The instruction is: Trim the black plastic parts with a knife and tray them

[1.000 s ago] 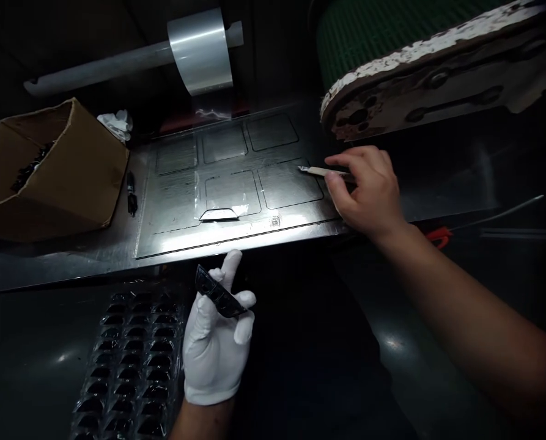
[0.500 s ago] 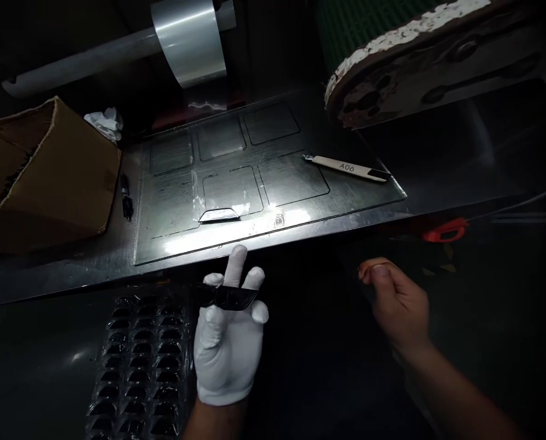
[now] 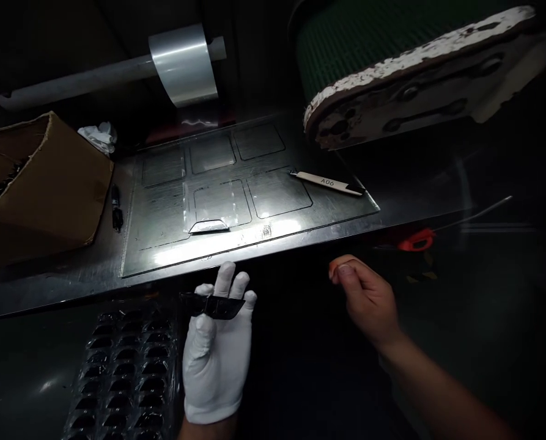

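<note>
My left hand (image 3: pixel 217 360), in a white glove, is palm up below the bench's front edge. Its thumb and forefinger grip a thin, glossy black piece (image 3: pixel 227 308) with slanted ends; the other fingers are stretched out behind it. My right hand (image 3: pixel 368 302) is bare and closed, thumb against the curled forefinger, to the right of the glove. Whatever it may hold is hidden. Left of the glove lies a clear blister tray (image 3: pixel 121 373) with rows of similar dark pieces. On the glass sheet (image 3: pixel 162 214) rests a silvery trapezoid piece (image 3: pixel 209 227).
A cutter marked A06 (image 3: pixel 328 182) lies on the sheet. On the left stand a cardboard box (image 3: pixel 71 189) and a black pen (image 3: pixel 116 208). A film roll (image 3: pixel 184 67) hangs behind. A green ribbed machine part (image 3: pixel 373 55) overhangs the right; an orange handle (image 3: pixel 417 240) shows below the edge.
The view has shifted, so the bench sits lower and further left. My left fingers have straightened somewhat, and the black piece has tilted slightly. The right hand stays closed.
</note>
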`<act>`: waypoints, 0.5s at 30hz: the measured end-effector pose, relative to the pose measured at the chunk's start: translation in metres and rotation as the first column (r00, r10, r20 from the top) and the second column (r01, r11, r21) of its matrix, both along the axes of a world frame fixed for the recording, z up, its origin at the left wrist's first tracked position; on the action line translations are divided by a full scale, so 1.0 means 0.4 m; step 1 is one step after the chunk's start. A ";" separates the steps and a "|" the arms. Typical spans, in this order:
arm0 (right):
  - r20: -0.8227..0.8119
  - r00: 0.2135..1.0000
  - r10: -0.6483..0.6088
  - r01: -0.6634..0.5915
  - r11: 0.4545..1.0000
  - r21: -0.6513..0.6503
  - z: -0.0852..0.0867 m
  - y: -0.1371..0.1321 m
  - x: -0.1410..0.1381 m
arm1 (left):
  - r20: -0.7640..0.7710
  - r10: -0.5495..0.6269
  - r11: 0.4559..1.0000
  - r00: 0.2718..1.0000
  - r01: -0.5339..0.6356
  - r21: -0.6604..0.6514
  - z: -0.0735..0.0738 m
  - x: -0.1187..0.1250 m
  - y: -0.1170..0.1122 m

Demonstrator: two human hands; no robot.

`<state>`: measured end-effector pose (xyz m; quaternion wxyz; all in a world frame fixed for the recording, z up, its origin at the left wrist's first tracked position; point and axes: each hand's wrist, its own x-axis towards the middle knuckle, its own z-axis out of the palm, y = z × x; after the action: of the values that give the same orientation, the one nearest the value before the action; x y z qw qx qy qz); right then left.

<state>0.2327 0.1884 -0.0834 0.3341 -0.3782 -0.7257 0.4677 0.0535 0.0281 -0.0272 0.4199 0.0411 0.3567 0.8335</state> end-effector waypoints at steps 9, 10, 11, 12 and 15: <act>0.274 0.962 -0.014 -0.151 0.806 0.572 0.159 0.200 -0.122 | 0.049 -0.126 0.941 0.991 0.135 -0.311 0.021 0.012 -0.013; 0.366 0.929 -0.051 -0.194 0.774 0.602 0.173 0.240 -0.142 | 0.064 -0.150 0.936 0.987 0.162 -0.313 0.028 0.017 -0.011; 0.460 0.883 -0.097 -0.236 0.755 0.612 0.182 0.278 -0.161 | 0.078 -0.165 0.937 0.983 0.181 -0.297 0.033 0.021 -0.012; 0.551 0.823 -0.135 -0.279 0.750 0.600 0.185 0.311 -0.176 | 0.089 -0.176 0.944 0.980 0.194 -0.267 0.037 0.024 -0.014; 0.684 0.710 -0.170 -0.344 0.764 0.547 0.175 0.360 -0.201 | 0.108 -0.208 0.959 0.972 0.225 -0.175 0.038 0.023 -0.030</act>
<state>0.1521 0.3324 -0.0132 0.1182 -0.3516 -0.9282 0.0291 0.0626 0.0161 -0.0120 0.5258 0.0037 0.4075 0.7466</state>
